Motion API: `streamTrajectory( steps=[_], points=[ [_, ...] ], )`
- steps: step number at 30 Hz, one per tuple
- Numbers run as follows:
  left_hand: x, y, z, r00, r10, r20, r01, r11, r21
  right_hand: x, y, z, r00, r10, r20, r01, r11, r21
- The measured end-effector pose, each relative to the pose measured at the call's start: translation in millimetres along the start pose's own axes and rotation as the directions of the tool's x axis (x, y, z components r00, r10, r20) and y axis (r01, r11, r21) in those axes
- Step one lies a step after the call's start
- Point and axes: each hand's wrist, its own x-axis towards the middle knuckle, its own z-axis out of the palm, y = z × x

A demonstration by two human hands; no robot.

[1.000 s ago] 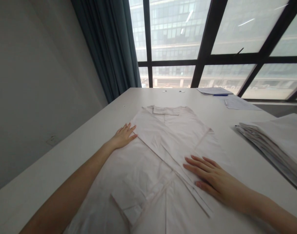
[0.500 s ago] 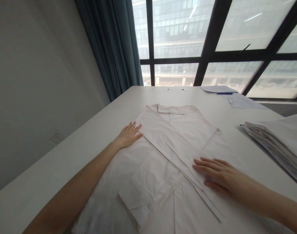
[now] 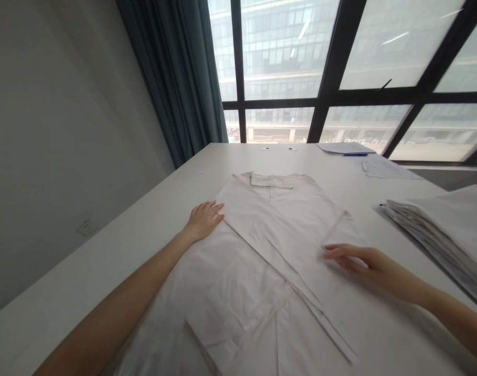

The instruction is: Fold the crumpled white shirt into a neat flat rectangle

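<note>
White garment [image 3: 257, 271] may crease if the spread, unclenched left hand [image 3: 202, 221] slips or the loosely curled, empty right hand [image 3: 365, 263] drags it.

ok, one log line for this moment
left hand: spread, on white garment, left edge | right hand: over garment, contact unclear | folded cloth stack: on table, right of garment

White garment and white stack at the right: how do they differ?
The white garment is laid out broadly, while the white stack is piled in many layers. The left hand rests at the garment's edge, but neither hand touches the stack. Both look whitish and lie on the table.
</note>
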Motion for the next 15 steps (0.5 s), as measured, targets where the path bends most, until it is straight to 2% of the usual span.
streamTrajectory(
  steps=[2,5,7,11,15],
  points=[
    [9,-1,-3,1.000,-0.011,0.014,0.011,1.000,-0.023,9,14,-10,0.992,0.020,-0.125,-0.023,1.000,-0.018],
    [30,-2,-8,0.997,-0.045,0.059,0.049,0.997,-0.067,33,40,-27,0.953,0.055,-0.298,-0.075,0.996,-0.055],
    [47,-1,-10,0.994,-0.078,0.079,0.087,0.989,-0.116,55,58,-38,0.900,0.176,-0.400,-0.211,0.977,-0.043],
    [84,4,-11,0.985,-0.156,0.066,0.168,0.953,-0.251,105,85,-55,0.824,0.298,-0.481,-0.357,0.934,-0.032],
    [118,8,-12,0.957,-0.287,0.046,0.280,0.866,-0.415,153,101,-62,0.752,0.432,-0.498,-0.484,0.875,0.029]
  ],
)
